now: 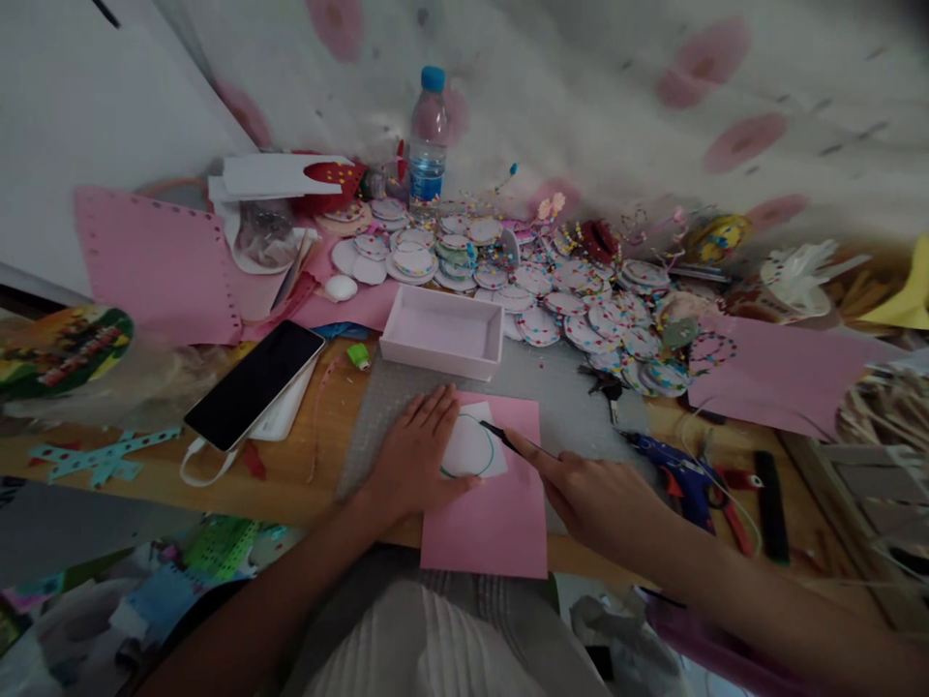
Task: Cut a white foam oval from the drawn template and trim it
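Note:
A white piece of paper [475,448] with a green circle outlined on it lies on a pink sheet [500,523]. My left hand [417,455] rests flat on the left part of the white paper, fingers stretched out, hiding some of the circle. In my right hand [581,489] is a slim black pen-like tool [502,435], gripped near its front. Its tip touches or hovers just over the white paper near the circle's upper right; whether it is a pen or a craft knife is unclear. Beneath the sheet is a grey cutting mat [581,426].
An open white box [441,334] stands beyond the pink sheet. Behind it are piled many white discs with coloured dots [537,281] and a water bottle [428,145]. A phone [254,382] lies left; keys [608,387] and a blue glue gun [678,474] lie right.

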The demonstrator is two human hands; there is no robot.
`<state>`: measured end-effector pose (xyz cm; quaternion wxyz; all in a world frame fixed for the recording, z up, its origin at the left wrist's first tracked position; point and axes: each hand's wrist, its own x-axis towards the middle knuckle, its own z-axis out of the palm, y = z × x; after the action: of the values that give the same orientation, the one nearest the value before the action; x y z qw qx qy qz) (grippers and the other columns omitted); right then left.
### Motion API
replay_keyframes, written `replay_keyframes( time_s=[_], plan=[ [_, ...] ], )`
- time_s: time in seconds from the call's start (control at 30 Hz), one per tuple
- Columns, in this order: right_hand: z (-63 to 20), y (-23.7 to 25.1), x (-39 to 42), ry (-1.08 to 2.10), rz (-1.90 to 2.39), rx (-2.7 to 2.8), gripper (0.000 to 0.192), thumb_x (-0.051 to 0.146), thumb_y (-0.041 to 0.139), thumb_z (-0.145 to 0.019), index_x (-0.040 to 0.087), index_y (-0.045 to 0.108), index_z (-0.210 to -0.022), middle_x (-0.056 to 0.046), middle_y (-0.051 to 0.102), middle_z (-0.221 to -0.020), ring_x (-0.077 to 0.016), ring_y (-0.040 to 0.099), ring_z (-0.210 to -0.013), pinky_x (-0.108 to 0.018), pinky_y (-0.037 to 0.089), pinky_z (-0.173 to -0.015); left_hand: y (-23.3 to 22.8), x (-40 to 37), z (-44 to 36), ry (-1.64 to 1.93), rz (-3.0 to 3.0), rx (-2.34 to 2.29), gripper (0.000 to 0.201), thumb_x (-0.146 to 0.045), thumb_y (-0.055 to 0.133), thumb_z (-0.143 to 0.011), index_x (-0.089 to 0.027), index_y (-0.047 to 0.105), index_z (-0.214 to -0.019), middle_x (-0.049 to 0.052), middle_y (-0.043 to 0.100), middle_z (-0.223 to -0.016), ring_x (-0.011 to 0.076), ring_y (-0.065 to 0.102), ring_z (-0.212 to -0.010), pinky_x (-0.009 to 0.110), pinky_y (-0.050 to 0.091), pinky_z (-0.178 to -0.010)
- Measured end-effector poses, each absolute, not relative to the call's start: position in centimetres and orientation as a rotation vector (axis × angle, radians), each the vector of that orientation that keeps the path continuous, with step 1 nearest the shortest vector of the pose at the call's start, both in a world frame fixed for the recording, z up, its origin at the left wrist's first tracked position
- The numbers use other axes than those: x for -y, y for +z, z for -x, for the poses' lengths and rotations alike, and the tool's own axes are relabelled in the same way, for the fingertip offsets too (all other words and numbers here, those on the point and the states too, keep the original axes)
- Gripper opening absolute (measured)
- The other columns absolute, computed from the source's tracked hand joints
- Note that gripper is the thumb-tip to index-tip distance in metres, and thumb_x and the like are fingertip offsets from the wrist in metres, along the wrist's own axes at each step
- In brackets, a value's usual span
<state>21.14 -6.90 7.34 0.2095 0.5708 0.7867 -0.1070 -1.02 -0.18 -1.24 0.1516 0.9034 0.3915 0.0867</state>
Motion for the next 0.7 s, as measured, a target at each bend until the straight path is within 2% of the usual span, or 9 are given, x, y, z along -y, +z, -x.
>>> replay_keyframes(
  time_s=[0.37,0.7],
  plan=[
    [-18.8,6.9,8.9,-0.373,-1.809,-2.071,0.077,0.009,0.05,-0.085,0.026,0.015,-0.152,-0.002,0.071,-0.076,-0.0215,0.071,-0.062,-0.024,0.03,-0.04,-1.6,0.1,1.0,0.267,-2.593,-1.112,0.096,-0.064,0.058,-0.072,-0.005,0.031,-0.143,0.017,0.025,-0.154,0.0271,0.02,-0.144,0.042,0.012,-0.118],
    [-19.1,6.3,10.2,-0.388,-1.889,-2.14,0.075,0.01,0.045,-0.085,0.024,0.015,-0.152,-0.003,0.072,-0.076,-0.0231,0.07,-0.06,-0.027,0.043,-0.045,-1.6,0.0,1.1,0.31,-2.596,-1.098,0.094,-0.063,0.059,-0.073,-0.006,0.031,-0.143,0.018,0.028,-0.153,0.0276,0.021,-0.144,0.043,0.014,-0.117]
  ],
)
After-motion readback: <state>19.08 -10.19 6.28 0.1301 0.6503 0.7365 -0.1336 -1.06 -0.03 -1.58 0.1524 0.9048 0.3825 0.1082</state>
